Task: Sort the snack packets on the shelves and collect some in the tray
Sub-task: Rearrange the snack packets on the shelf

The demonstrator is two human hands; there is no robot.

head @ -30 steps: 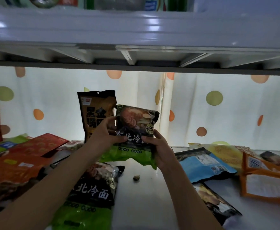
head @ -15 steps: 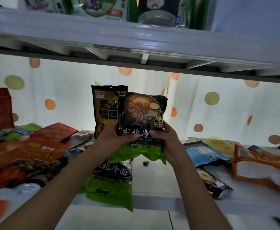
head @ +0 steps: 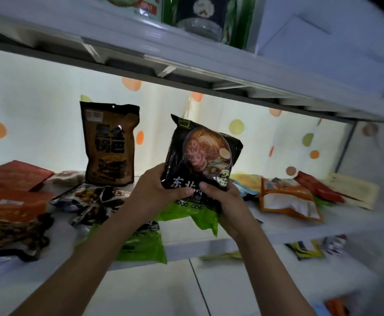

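Nearest, both forearms reach in over the front edge of the shelf. The left hand and right hand hold one black-and-green noodle packet upright above the shelf, face toward the camera, probably to read it before sorting. The fingers of each hand curl round its lower edge, thumbs pressed on the front. A matching green packet lies flat beneath. Farther back, a brown pouch stands upright against the dotted curtain.
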